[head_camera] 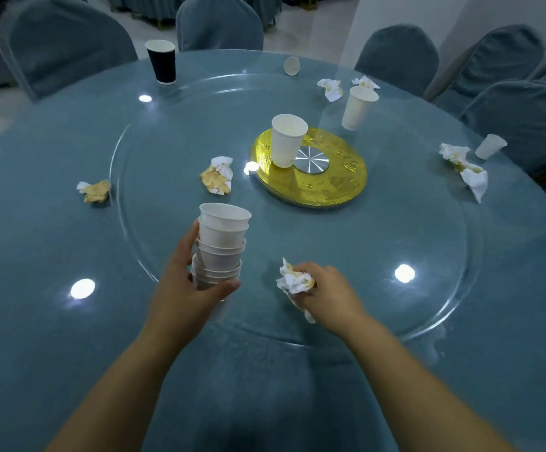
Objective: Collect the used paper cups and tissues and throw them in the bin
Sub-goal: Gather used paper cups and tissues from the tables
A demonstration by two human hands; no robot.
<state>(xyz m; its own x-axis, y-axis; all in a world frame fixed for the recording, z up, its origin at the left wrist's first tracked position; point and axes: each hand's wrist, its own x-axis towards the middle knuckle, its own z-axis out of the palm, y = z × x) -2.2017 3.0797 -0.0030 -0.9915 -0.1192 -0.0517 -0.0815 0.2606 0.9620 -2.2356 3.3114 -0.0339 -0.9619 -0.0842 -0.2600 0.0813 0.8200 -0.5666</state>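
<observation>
The left hand [185, 282] grips a stack of white paper cups [221, 246], fingers curled round it. The right hand [327, 291] clutches a crumpled, stained tissue [294, 278] near the surface [69, 337].

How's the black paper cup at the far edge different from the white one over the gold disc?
The black paper cup is dark-walled and stands near the blue table's far edge; the white paper cup is pale and stands mid-table over the gold disc. Both stand mouth up.

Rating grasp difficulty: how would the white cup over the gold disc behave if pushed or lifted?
The white cup looks empty inside, so probably light. Tall on a narrow base, it would likely tip if pushed near the rim. On smooth glass, a low push may slide it.
</observation>
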